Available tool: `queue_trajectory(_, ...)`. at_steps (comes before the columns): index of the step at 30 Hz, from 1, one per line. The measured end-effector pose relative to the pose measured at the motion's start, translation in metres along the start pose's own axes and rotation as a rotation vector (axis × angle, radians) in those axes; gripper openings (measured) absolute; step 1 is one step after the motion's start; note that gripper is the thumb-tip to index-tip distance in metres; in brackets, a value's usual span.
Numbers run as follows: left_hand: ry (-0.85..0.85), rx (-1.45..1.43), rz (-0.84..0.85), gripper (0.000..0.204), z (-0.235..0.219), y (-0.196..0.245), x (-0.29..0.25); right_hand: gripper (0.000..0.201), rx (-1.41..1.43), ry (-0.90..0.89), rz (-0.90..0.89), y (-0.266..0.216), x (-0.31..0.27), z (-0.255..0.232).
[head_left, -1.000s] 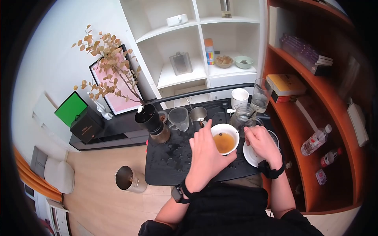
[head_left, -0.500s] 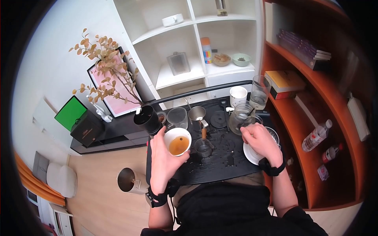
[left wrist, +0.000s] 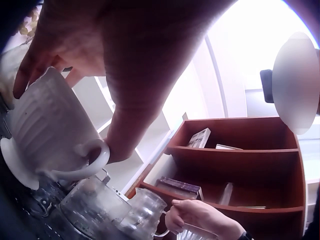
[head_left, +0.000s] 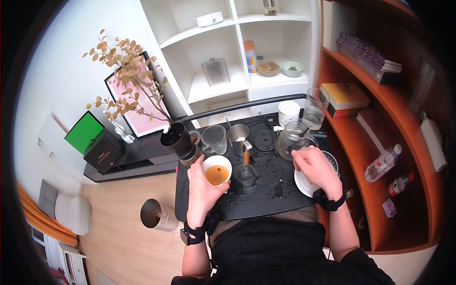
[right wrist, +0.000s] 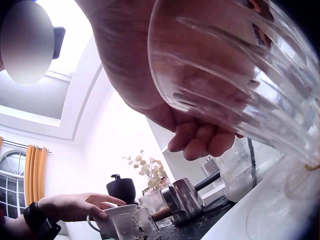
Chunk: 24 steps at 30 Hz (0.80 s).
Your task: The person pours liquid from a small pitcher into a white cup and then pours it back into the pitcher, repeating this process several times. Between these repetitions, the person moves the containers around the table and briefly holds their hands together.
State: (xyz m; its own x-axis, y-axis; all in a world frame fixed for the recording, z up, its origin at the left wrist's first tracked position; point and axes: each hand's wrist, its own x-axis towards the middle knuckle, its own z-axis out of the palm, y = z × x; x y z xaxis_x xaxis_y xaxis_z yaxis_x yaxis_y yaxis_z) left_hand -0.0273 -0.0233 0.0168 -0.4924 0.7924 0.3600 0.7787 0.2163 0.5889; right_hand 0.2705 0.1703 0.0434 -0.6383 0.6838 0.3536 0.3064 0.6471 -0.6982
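Over the black tray [head_left: 266,199], left hand [head_left: 202,187] is gripping the white dripper [head_left: 217,170]; right hand [head_left: 316,166] is clasping a ribbed glass [right wrist: 240,75], probably awaiting its pour.

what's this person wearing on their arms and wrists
Both hands are bare, with no gloves or rings that show. The left hand has a black band with a small dark camera unit on its wrist; the right hand has a similar black wrist strap. Black sleeves are pushed up, leaving the forearms uncovered.

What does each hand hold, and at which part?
The left hand grips the white dripper cup round its ribbed wall. The right hand rests on a ribbed glass, fingers over its rim.
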Motion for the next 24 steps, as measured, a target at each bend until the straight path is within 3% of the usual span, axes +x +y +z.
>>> queue_trajectory(17, -0.058, -0.076, 0.090, 0.110, 0.031, 0.031, -0.003, 0.054, -0.033, 0.007, -0.021, 0.001, -0.001, 0.001)
queue_trajectory(24, 0.005, -0.085, 0.171, 0.121, 0.050, 0.035, -0.014, 0.053, -0.025, 0.006, -0.017, 0.001, 0.000, 0.002)
